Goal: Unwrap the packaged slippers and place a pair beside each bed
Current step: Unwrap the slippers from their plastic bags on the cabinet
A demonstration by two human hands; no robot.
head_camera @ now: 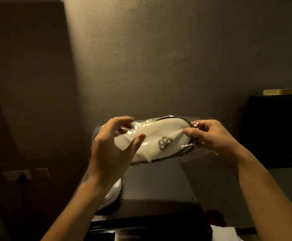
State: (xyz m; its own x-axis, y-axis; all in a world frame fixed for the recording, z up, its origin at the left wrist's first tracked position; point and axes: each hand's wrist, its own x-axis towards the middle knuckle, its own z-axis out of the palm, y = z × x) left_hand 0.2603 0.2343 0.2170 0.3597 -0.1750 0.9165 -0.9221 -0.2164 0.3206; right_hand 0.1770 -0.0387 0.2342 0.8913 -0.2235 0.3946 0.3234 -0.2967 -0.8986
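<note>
the task looks to be in its early part: the slippers [156, 142] are not yet out of their wrap, and nothing in view shows a pair set down by a bed. no bed is visible at all here, only a dim wall, a dark table [161, 181] below the hands, and a black cabinet [277, 129] off to the right. both hands hold the package up in the air in front of the wall, above the table and not resting on it. the white slippers, with a brown looped logo [164, 142] on the top one, lie flat together inside the clear plastic wrap [190, 152], which glints along its creases. the left hand [114, 150] is at the left end with its fingers spread and curled loosely; the thumb lies across the white fabric and the fingertips touch crinkled plastic, so it looks like a light hold rather than a firm clench. the right hand [209, 134] pinches the right end, thumb and fingers closed on the wrap and the edge of the slipper. whether the wrap is already torn open i cannot tell; the left end looks bunched, which suggests the opening is being worked there. a stack of white plates [114, 193] sits on the table under the left wrist. left to do, by my reading: free this pair, set it by a bed, then repeat for any other bed.
</note>
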